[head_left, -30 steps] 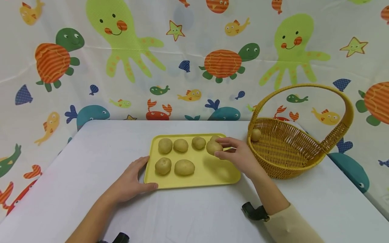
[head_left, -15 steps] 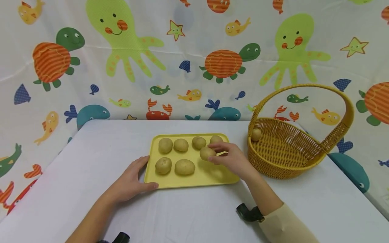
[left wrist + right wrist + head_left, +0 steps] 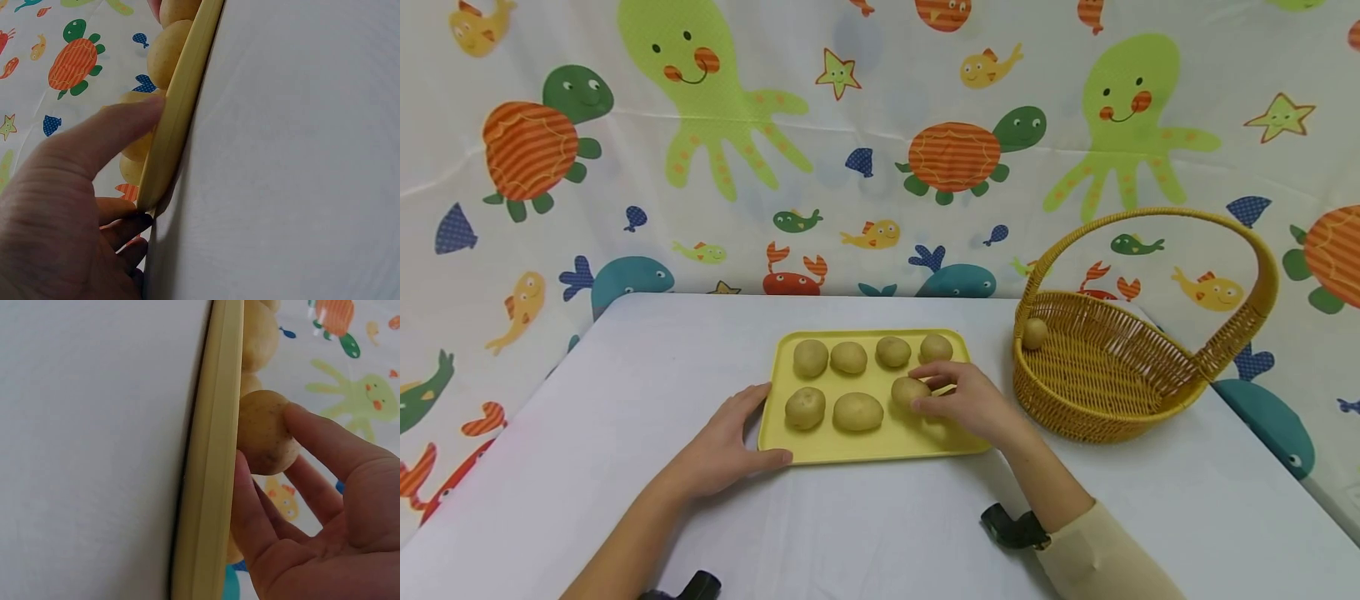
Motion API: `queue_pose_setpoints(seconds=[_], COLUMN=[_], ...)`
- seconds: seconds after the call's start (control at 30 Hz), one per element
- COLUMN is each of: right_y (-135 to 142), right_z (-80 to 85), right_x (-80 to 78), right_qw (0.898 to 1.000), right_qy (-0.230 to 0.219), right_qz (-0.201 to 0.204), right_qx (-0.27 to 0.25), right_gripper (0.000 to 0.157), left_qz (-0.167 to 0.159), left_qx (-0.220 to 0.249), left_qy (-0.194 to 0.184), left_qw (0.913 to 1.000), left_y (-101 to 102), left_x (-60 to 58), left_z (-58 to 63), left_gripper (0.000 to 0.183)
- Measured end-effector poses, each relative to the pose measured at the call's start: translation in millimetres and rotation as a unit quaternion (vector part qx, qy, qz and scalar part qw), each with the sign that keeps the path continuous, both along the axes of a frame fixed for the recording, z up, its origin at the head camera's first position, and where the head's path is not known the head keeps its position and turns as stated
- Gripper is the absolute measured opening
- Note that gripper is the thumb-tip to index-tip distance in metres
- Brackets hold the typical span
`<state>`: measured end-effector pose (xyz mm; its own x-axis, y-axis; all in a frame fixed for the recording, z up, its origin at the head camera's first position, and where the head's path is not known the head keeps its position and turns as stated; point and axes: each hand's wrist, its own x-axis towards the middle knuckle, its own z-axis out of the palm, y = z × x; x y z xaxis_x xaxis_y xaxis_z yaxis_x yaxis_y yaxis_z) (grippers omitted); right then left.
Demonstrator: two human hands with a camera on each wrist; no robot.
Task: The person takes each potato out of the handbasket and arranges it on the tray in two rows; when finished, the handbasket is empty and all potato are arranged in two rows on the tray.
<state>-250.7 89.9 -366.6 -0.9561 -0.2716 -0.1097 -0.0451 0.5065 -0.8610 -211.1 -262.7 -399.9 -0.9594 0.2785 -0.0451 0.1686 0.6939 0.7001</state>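
My right hand [image 3: 964, 400] pinches a round potato [image 3: 908, 392] between thumb and fingers, at the front row of the yellow tray [image 3: 887, 446]. In the right wrist view this potato [image 3: 265, 431] stands just behind the tray's rim; whether it bears on the tray floor is hard to tell. My left hand [image 3: 722, 446] holds the tray's near left corner, with the thumb on the front rim and the fingers along the left side. Several other potatoes lie in two rows, among them a larger oval potato [image 3: 858, 412] left of the pinched one.
A wicker basket [image 3: 1097, 425] with a tall arched handle stands right of the tray. One potato [image 3: 1035, 334] lies inside it, against the left wall. The white tabletop [image 3: 865, 533] surrounds the tray, and a curtain printed with sea animals [image 3: 880, 142] hangs behind.
My right hand has carried its potato left and down, from near the back right potato into the front row. The back right potato now shows fully. My left hand stays at the tray corner.
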Motion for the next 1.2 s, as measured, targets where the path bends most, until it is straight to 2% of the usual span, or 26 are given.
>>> queue_pose_setpoints(seconds=[0.17, 0.43, 0.77, 1.2], right_y=[-2.4, -5.7, -5.3, -0.7], right_z=[-1.3, -4.0, -6.0, -5.2], right_x=[0.8, 1.1, 2.8, 3.3], right_qw=[1.000, 1.000, 0.999, 0.998], right_qy=[0.005, -0.008, -0.031, -0.039], right_qz=[0.014, 0.014, 0.023, 0.037], right_qx=[0.004, 0.000, -0.014, -0.019], right_gripper=[0.045, 0.040, 0.041, 0.045], left_qz=[-0.001, 0.001, 0.004, -0.001], left_qx=[0.002, -0.003, -0.004, -0.007], left_qy=[0.003, 0.002, -0.005, 0.007], left_qw=[1.0000, 1.0000, 1.0000, 0.9999], left_y=[-0.9, -2.2, -1.3, 0.3], left_x=[-0.2, 0.2, 1.4, -1.3], left_z=[-1.5, -2.3, -4.1, -3.0], left_gripper=[0.107, 0.107, 0.107, 0.107])
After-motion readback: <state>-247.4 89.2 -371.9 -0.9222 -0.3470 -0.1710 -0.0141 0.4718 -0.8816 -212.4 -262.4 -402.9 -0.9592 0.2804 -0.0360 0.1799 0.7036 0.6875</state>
